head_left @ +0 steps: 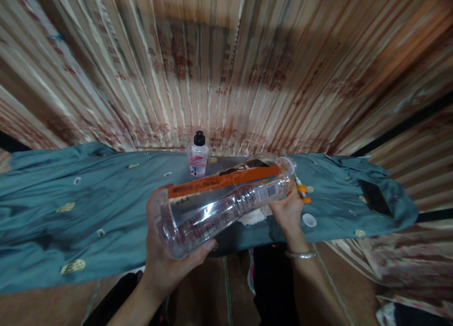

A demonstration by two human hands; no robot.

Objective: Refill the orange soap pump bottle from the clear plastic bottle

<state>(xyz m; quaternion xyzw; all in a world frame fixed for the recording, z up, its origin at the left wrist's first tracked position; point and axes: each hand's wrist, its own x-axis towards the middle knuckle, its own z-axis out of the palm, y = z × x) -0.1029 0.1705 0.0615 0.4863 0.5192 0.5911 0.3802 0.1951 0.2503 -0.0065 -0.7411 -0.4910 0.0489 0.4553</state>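
A large clear plastic bottle (226, 201) with an orange label band lies almost on its side in the air above a teal cloth (88, 208). My left hand (166, 264) cups its base, fingers wrapped under it. My right hand (288, 210) grips the neck end, and also holds a thin orange and white tool (302, 190) against it. The bottle's mouth points right and looks uncapped. A white cap (309, 220) lies on the cloth just right of my right hand. A metal bangle (300, 254) circles my right wrist.
A small bottle (198, 155) with a black cap and pink label stands upright on the cloth behind the big one. A dark flat phone-like object (375, 198) lies at the cloth's right end. Stacked cardboard sheets (226, 71) form the wall behind.
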